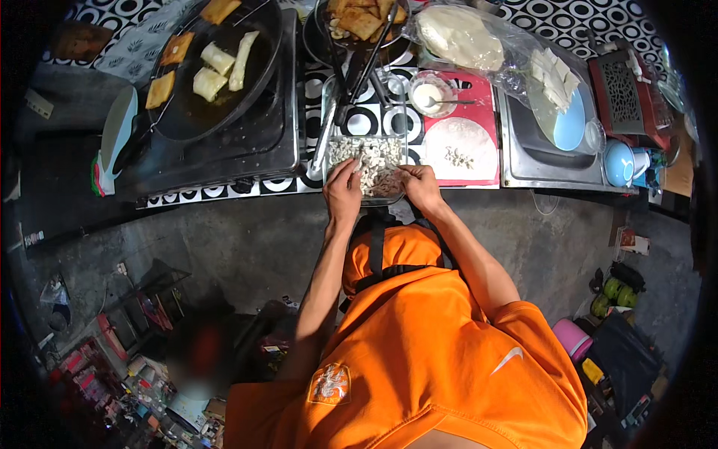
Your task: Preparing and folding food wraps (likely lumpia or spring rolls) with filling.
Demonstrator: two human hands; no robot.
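My left hand (344, 188) has its fingertips in chopped pale filling (367, 163) at the left side of a clear rectangular glass dish (405, 120). Over the dish's right side, my right hand (418, 185) has thumb and fingers pinched together at some brownish shredded filling (387, 184); whether both hands grip any of it is partly hidden by the fingers. To the right, a round wrapper sheet (471, 140) lies on a red board (487, 104) with a small heap of pale filling (460, 157) on it. Behind it stands a small bowl of white paste (427, 96) with a spoon in it.
At left, a large pan (255, 104) on a stove holds frying rolls (212, 84), with browned pieces on its rack. Tongs (370, 62) rest by a bowl of fried pieces (359, 19). Wrapped dough sheets (460, 39), folded white wrappers on a plate (552, 78) and a metal sink (524, 126) are at right.
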